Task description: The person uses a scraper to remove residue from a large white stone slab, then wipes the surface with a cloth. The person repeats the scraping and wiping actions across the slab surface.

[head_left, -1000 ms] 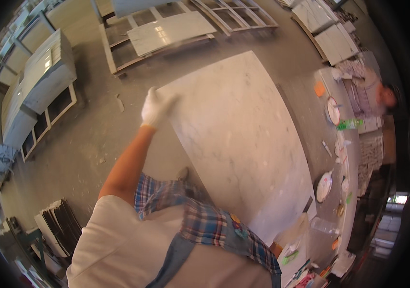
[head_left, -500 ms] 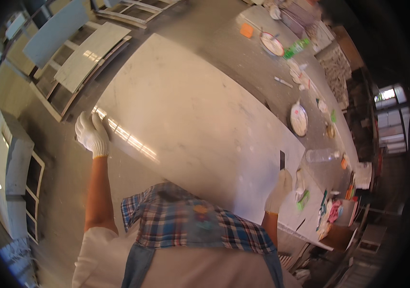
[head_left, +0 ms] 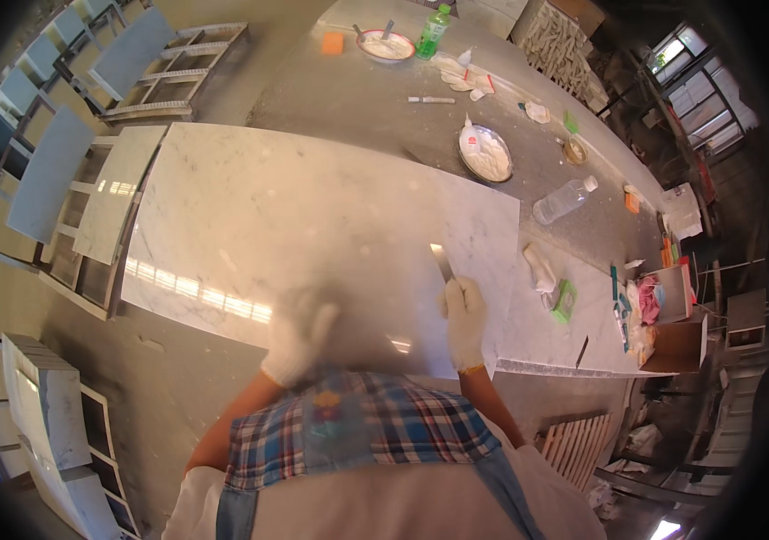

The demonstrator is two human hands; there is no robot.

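A large polished marble slab, white with grey veins, lies in front of me on the bench. My gloved right hand is closed round a putty knife; its flat metal blade points up and away over the slab. My left hand, also in a white glove, is over the slab's near edge, close to my apron. Motion smears its fingers, so their state is unclear. Window light reflects in a bright strip along the slab's near left edge.
Beyond the slab stand a bowl of white paste, a second bowl, a green bottle and a clear plastic bottle. At right are a green box and an open carton. Slabs on frames stand left.
My left hand has left the slab's far-left corner and come in toward my body. My right hand has moved left over the slab with the putty knife. The view has turned.
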